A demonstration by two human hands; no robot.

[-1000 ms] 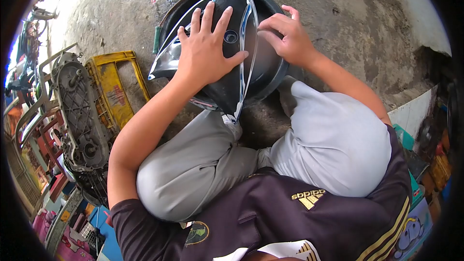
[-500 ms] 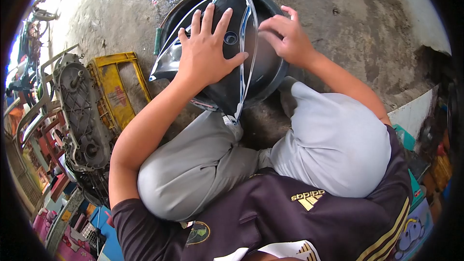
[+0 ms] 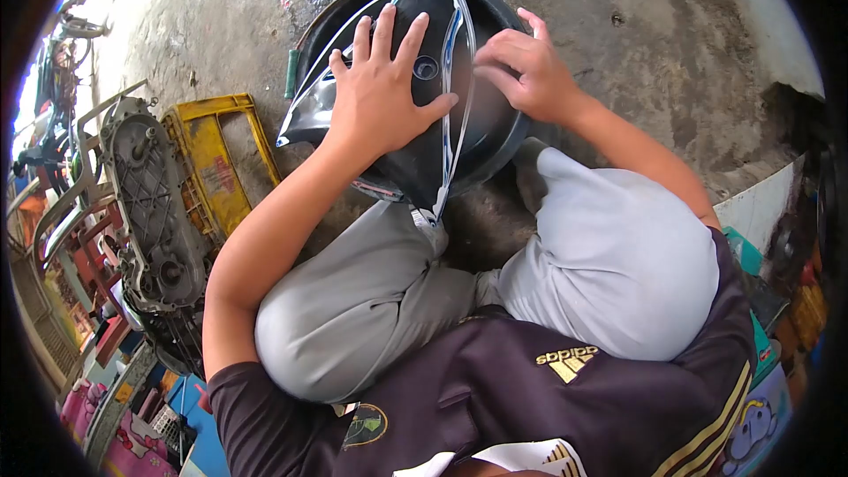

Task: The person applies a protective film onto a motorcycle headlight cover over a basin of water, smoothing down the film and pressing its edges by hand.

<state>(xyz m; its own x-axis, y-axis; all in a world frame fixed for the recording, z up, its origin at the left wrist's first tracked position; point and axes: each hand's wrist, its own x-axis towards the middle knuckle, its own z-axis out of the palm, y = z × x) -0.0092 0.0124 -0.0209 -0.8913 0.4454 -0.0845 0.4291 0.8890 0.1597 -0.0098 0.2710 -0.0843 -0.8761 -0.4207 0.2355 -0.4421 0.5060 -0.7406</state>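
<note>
A glossy black motorcycle body panel with white and blue edge striping lies across a round black tub. My left hand presses flat on the panel's upper face, fingers spread and thumb reaching toward the striped edge. Beside the fingertips is a round recess in the panel. At the panel's right side, over the tub, is my right hand. Its thumb and forefingers are bent together near the striped rim, while one finger sticks up. Motion blurs the fingertips, and whatever they might hold cannot be made out.
Left of the tub lie a yellow plastic crate and a grey metal engine casing. A green handle sits at the tub's left rim. My bent knees frame the near side. Wet concrete floor surrounds the tub.
The whole view has shifted slightly. My left hand keeps its spread hold on the panel, and my right hand stays at the striped edge with its fingertips blurred.
</note>
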